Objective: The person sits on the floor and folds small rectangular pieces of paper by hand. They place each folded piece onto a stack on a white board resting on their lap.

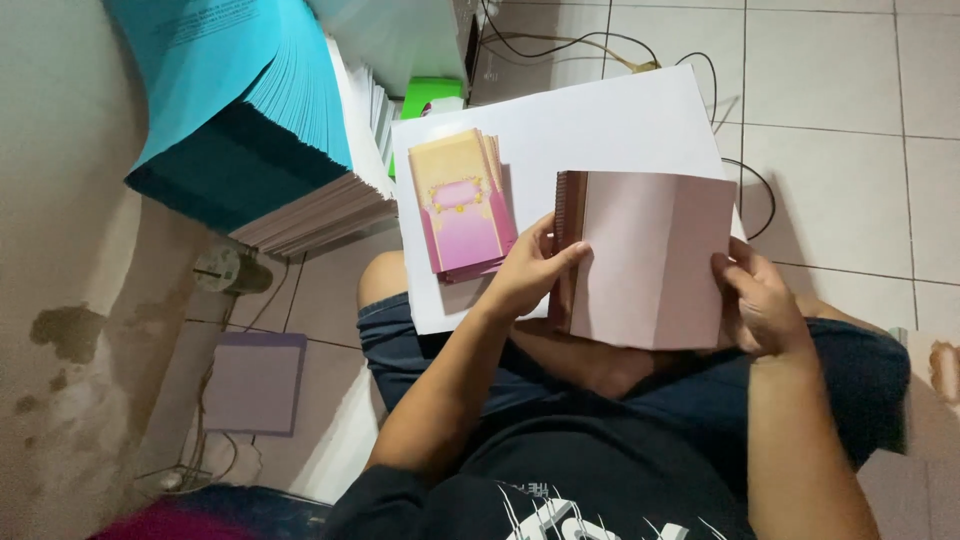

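- Closest to you: your lap, dark shorts and a black printed t-shirt (600, 490). You're sitting on the pale tiled floor (840, 150) with both forearms reaching out in front of you.
- Your left hand (528, 272) is curled around the left edge of a pale pink folded card sheet (650, 258), fingers wrapped over the front along the fold side. It's a closed pinch on that edge, thumb side tucked toward you.
- Your right hand (760, 305) has the same sheet by its lower right corner, fingers bent in tight around the edge. So both hands are clamped on one piece, and it hangs just above your knees.
- The left edge of that sheet shows a darker brown patterned strip, looks like the printed side peeking around the fold.
- Just beyond it, lying on your legs and the floor, there's a big plain white paper sheet (600, 130). The pink card overlaps its lower right part.
- On the white sheet, left of your left hand, sits a small stack of pink-and-yellow printed cards (460, 205), slightly fanned, close to your fingers but not touching as far as I can tell.
- Off to your left on the floor: a lilac flat square board (255, 383).
- Further out on the left, a tall stack of teal paper sheets (240, 110) on top of a pile of white ones, leaning near the stained wall.
- Farthest back: a green plastic thing (432, 97) behind the white sheet, and black cables (560, 45) running across the tiles.
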